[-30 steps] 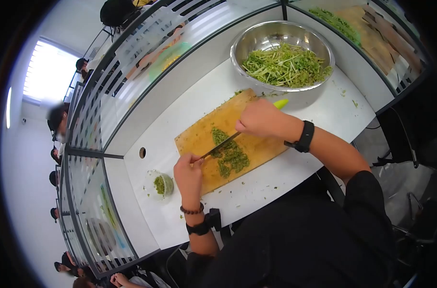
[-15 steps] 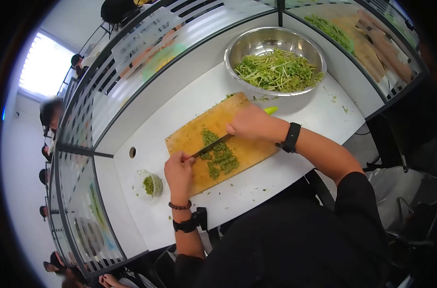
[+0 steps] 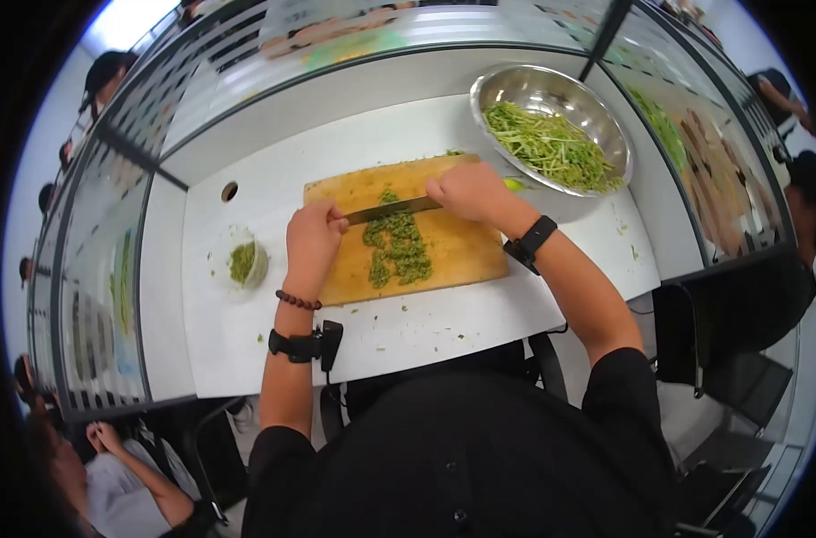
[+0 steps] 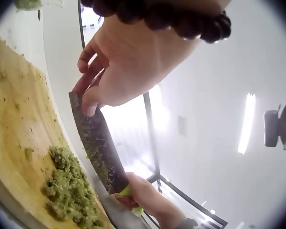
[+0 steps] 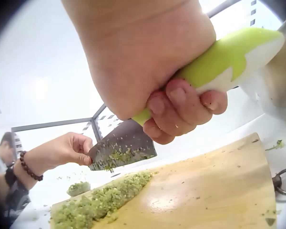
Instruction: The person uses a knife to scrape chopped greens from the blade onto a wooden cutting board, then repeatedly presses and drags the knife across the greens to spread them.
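My right hand (image 3: 473,190) grips the green and white handle (image 5: 229,59) of a kitchen knife (image 3: 392,210). At the far end of the blade, my left hand (image 3: 314,238) pinches the tip between thumb and fingers, plain in the left wrist view. Bits of chopped greens cling to the blade's side (image 4: 97,143). The knife is held over a wooden cutting board (image 3: 466,251), crossing the upper part of a pile of finely chopped greens (image 3: 399,251). In the right wrist view, the blade stands above the board (image 5: 214,186) behind the chopped pile (image 5: 105,200).
A steel bowl (image 3: 619,134) of cut green stems (image 3: 551,148) stands at the back right. Left of the board is a small clear cup (image 3: 257,262) of chopped greens. Low white partitions (image 3: 336,85) edge the white table (image 3: 273,354); scraps lie along its front. Other people sit beyond.
The head view has turned, so the board now lies nearly level across it. Both hands keep their hold on the knife, which now crosses the pile nearer its far end.
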`<state>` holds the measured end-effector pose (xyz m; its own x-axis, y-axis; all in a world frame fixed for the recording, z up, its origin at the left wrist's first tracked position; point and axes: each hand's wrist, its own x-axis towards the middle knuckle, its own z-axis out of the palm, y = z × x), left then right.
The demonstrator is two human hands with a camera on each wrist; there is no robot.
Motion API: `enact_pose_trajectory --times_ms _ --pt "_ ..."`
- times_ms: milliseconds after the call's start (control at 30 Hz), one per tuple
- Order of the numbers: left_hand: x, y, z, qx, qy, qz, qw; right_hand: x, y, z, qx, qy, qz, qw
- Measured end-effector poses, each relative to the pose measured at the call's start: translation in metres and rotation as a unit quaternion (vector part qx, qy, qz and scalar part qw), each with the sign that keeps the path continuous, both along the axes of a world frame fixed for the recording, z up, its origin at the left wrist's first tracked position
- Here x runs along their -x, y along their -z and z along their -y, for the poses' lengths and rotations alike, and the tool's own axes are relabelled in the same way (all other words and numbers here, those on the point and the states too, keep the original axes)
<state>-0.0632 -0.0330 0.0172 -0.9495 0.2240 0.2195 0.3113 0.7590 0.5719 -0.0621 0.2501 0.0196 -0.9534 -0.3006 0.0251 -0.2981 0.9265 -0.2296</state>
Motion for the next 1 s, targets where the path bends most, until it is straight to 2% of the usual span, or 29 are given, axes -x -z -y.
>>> enact_pose_trajectory --times_ms 300,400,500,633,800,1000 --pt "-0.007 0.003 0.007 0.005 0.017 -0.015 1.000 -0.009 0.001 0.004 -0.006 0.038 0.030 0.999" --pt "-0.006 -0.004 0.006 0.021 0.004 -0.005 1.000 -0.003 -0.013 0.002 -0.020 0.033 0.022 0.999" --pt "0.005 -0.010 0.006 0.003 -0.005 -0.048 0.999 0.004 -0.026 0.007 -0.058 0.016 0.012 0.998" --pt "0.021 0.014 0.008 0.017 0.014 -0.041 0.999 0.016 0.003 0.006 -0.052 0.000 -0.011 0.999" --pt "0.017 0.011 0.006 0.045 -0.002 -0.002 0.999 0.015 0.006 0.005 -0.069 0.003 -0.018 0.997" --pt "0.008 0.016 0.006 0.047 0.002 -0.039 0.998 0.005 0.009 0.007 -0.041 0.025 -0.026 0.998"
